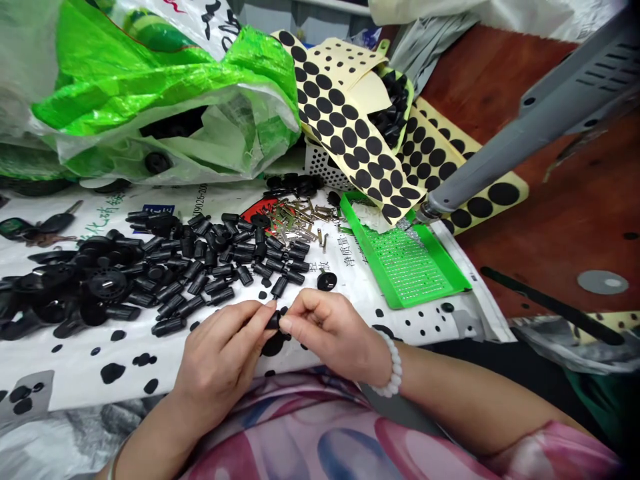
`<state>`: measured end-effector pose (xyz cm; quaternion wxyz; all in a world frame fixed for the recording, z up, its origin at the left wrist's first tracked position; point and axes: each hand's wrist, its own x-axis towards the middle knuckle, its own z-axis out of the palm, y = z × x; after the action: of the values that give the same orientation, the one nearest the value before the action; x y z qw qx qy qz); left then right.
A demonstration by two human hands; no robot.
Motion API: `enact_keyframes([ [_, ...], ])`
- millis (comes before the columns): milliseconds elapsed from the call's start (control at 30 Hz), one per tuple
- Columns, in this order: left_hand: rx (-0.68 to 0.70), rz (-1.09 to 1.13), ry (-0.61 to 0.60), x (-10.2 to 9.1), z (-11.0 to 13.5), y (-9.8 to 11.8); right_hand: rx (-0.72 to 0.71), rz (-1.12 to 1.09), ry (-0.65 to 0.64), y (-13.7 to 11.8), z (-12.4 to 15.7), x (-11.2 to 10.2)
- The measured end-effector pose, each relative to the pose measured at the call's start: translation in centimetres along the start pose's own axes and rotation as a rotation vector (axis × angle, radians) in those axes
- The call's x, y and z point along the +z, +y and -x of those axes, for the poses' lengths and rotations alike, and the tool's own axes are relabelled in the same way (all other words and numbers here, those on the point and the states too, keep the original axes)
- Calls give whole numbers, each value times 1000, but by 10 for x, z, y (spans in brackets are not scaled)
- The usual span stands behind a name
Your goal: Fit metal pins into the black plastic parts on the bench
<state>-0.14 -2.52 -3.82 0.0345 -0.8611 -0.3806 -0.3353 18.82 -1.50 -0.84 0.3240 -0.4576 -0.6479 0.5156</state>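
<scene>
Close to the table's front edge, my left hand (pixel 227 350) pinches a small black plastic part (pixel 273 321) between thumb and fingers. My right hand (pixel 333 333) closes its thumb and forefinger on the right end of that part. Fingertips cover most of it, so its full shape is hidden. Just beyond my hands lies a heap of ribbed black plastic cylinders (pixel 220 267). Wide black discs with stems (pixel 105 283) pile up at its left. Small metal pins (pixel 300 217) lie scattered behind the heap. A single round black piece (pixel 327 281) sits beyond my right hand.
A green tray (pixel 420 293) holding rows of small screws stands at the right, under a grey electric screwdriver (pixel 495 143). Sheets of black round stickers (pixel 345 127) lean over a white basket (pixel 325 165). A green plastic bag (pixel 175 100) and keys (pixel 43 227) are at the left.
</scene>
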Motion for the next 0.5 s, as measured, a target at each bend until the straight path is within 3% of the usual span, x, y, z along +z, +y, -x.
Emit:
enact_keyframes([
  [100, 33, 9, 16, -1, -2, 0, 276, -300, -76, 1, -3, 2],
  [200, 53, 28, 19, -2, -3, 0, 342, -366, -95, 1, -2, 2],
  [300, 38, 87, -9, -3, -2, 0, 181, -196, -45, 2, 3, 1],
  [500, -73, 396, -189, -12, -2, 3, -432, 274, -17, 2, 14, -6],
])
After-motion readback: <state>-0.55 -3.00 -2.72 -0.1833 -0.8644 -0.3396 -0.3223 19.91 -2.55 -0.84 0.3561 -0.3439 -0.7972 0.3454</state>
